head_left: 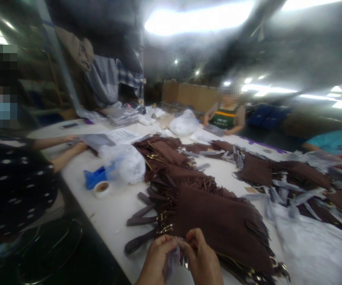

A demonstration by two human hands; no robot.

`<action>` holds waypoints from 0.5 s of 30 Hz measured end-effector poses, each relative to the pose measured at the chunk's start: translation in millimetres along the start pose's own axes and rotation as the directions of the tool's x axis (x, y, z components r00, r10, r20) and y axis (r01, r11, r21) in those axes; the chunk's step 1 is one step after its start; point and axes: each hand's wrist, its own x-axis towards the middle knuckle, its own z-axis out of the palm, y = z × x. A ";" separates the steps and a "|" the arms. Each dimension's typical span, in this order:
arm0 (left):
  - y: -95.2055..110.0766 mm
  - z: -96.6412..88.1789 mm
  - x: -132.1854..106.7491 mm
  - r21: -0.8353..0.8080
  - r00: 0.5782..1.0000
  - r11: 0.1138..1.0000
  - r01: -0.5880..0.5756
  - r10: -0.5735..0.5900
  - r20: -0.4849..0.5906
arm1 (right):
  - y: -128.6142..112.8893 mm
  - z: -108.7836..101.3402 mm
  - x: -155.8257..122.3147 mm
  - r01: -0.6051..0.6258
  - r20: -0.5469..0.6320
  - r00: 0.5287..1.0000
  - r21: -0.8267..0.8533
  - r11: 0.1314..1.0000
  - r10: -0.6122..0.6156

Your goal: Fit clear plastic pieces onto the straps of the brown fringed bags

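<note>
Head view: Fingertips of a person's left hand [155, 261] and right hand [205, 259] pinch crumpled, see-through plastic [173, 259] in front of a dark brown bag [215, 221], fringed and gold-zipped, lying flat on a white table [120, 198].

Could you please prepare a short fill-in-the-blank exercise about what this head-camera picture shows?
1. The person's left hand and right hand hold a translucent piece beside a large fringed bag whose colour is ____.
2. The tape roll lies next to an object coloured bright ____.
3. At the left, a co-worker's dark top is patterned with white polka ____.
4. The far co-worker's apron is mainly ____, with an orange stripe.

Missing words: brown; blue; dots; green.
</note>
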 end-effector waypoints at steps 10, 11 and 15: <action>6.8 12.6 -22.5 -0.199 0.999 0.980 0.006 0.002 0.045 | 8.3 29.1 -23.5 0.060 -0.235 0.972 0.156 0.986 -0.022; 6.5 12.9 -23.5 -0.204 0.999 0.979 0.012 -0.005 0.038 | 9.2 30.3 -24.8 0.058 -0.234 0.972 0.174 0.983 -0.016; 5.1 13.8 -26.2 -0.224 1.000 0.974 -0.007 0.011 0.021 | 13.2 35.1 -32.0 0.029 -0.203 0.979 0.249 0.968 0.022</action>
